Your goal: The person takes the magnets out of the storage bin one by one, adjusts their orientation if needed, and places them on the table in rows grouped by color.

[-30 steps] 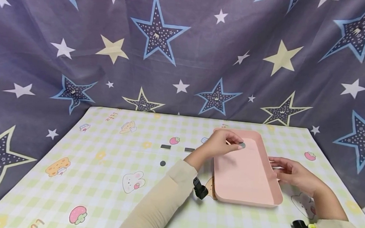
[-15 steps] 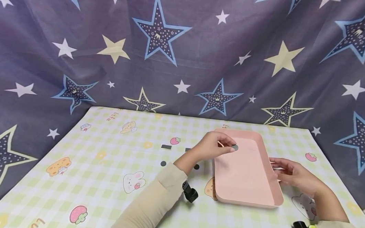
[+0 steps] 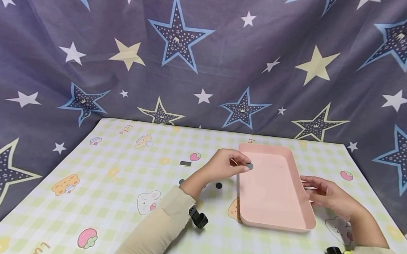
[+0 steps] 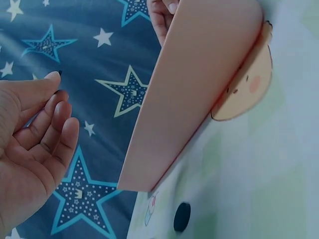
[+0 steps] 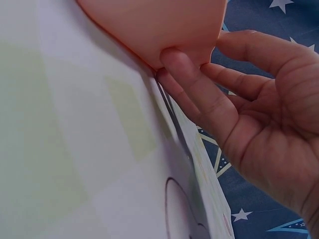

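Note:
Between thumb and fingertips, my left hand (image 3: 218,167) pinches a small grey disc (image 3: 249,166) at the far left part of the pink tray (image 3: 269,195). The left wrist view shows only a dark sliver of that disc at the fingertips (image 4: 54,78). On the right, my right hand (image 3: 334,197) touches the outside of the tray's right wall, its fingers loosely bent and spread. In the right wrist view, one fingertip rests against the pink wall (image 5: 134,30). A dark disc (image 3: 219,185) lies on the cloth left of the tray.
Further left on the checked tablecloth (image 3: 122,222) lie a small dark rectangular bar (image 3: 185,164) and another disc (image 3: 182,181), partly behind my left forearm. A star-patterned curtain (image 3: 207,58) hangs behind the table's far edge.
My left hand has moved left with the disc, from over the tray's middle to near its left wall. The right hand and tray have stayed in place.

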### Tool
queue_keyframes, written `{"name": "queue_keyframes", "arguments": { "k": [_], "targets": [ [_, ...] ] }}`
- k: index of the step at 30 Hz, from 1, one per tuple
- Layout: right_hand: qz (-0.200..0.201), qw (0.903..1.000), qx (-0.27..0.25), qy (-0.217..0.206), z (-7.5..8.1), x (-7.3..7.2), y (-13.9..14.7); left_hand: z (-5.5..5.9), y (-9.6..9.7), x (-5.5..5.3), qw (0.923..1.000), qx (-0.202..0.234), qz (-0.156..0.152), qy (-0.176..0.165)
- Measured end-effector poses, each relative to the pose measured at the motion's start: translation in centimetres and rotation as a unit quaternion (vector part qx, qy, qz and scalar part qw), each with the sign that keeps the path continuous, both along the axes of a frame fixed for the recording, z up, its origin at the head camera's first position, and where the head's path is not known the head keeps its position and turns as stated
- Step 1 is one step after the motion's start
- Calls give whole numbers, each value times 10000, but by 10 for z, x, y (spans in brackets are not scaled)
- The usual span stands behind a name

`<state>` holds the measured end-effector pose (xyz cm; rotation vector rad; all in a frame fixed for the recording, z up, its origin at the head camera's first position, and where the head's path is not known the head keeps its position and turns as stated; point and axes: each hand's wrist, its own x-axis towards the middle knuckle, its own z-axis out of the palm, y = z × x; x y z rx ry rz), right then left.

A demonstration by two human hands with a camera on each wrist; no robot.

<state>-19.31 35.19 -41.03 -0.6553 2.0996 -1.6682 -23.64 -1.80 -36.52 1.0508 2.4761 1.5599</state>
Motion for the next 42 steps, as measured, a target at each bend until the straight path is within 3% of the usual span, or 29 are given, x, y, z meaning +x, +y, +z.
{"name": "queue_keyframes", "arguments": {
  "k": [11,20,32,42],
  "targets": [
    [102,9998,-162,-52,-1,0,0,1,-27,9,9998,-86,106,169],
    [124,9997,-202,-18,0,1,0,5,-46,12,9997,93,196,92],
    [123,9997,-190,-51,1,1,-1,16,-66,19,9986,20,333,407],
    [119,9997,-192,-47,1,2,-1,19,-87,26,9976,-18,408,554]
  ]
}}
